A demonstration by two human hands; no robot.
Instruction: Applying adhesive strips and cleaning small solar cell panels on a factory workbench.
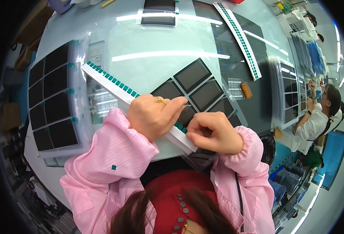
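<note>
A white strip carrying a row of green tabs runs slantwise under my hands, from the left of the table to its front edge. My left hand lies over the strip, fingers curled and fingertips at a clear sheet of dark rectangular panels. What those fingers hold, if anything, is hidden. My right hand is closed in a pinch beside the strip's near end, close to several green tabs. Anything between its thumb and forefinger is too small to make out. A loose green tab sticks to my left sleeve.
A stack of clear-sleeved dark panels stands at left, another stack at right. A second tab strip lies at the far right, near an orange block. More panels lie at the back. A co-worker sits at right.
</note>
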